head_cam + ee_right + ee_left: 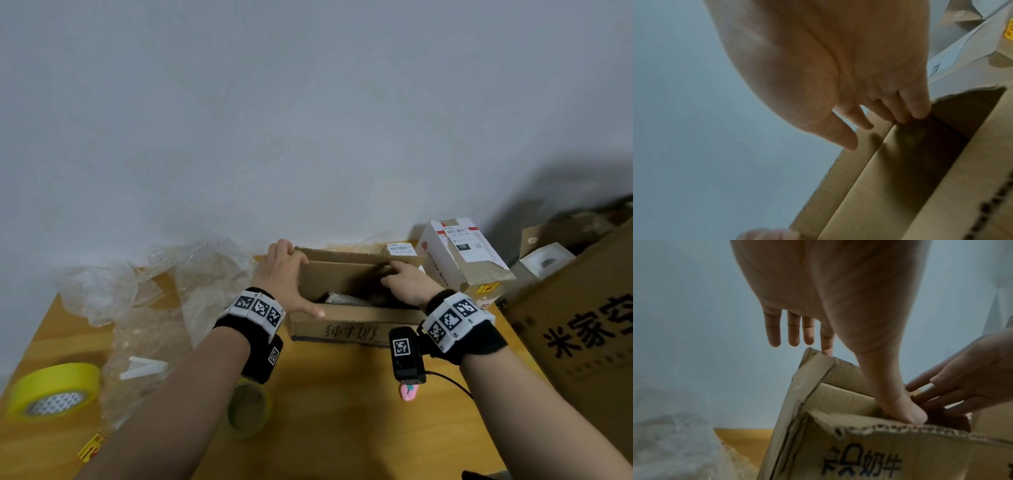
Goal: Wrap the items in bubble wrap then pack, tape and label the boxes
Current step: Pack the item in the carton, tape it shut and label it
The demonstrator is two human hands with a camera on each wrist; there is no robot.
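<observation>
An open brown cardboard box (pixel 356 325) with handwriting on its near wall stands on the wooden table (pixel 342 411). Inside lies a wrapped item (pixel 346 298), mostly in shadow. My left hand (pixel 284 274) spans the box's left end: straight fingers touch the far flap's corner, and the thumb (pixel 900 410) presses on the near wall's edge. My right hand (pixel 407 281) reaches over the box from the right, fingertips (pixel 918 113) on the far flap (pixel 890 178). The thumb stands apart. Neither hand holds anything. The left wrist view shows the box (pixel 879 459) and the right hand (pixel 972 378).
Crumpled clear wrap (pixel 205 281) lies left of the box. A yellow tape roll (pixel 54 390) sits at the front left, another roll (pixel 248 407) under my left forearm. A white labelled box (pixel 462 257) stands behind right, a large printed carton (pixel 582 325) at the right edge.
</observation>
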